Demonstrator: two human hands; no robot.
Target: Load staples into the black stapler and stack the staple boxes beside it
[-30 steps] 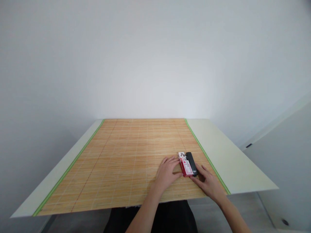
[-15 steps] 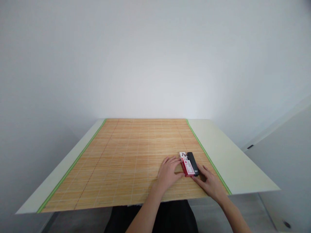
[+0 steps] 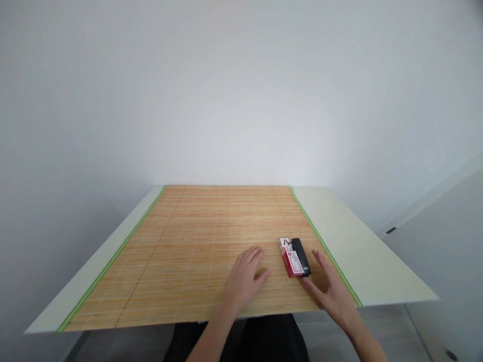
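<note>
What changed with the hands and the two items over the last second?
The left hand let go of the red box and drew back leftward. The right hand eased off the black device, open beside it. Box and device stayed side by side on the bamboo mat.

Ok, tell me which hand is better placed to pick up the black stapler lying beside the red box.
Right. The right hand is open just beside the black stapler, on its side; the left hand sits beyond the red box.
</note>
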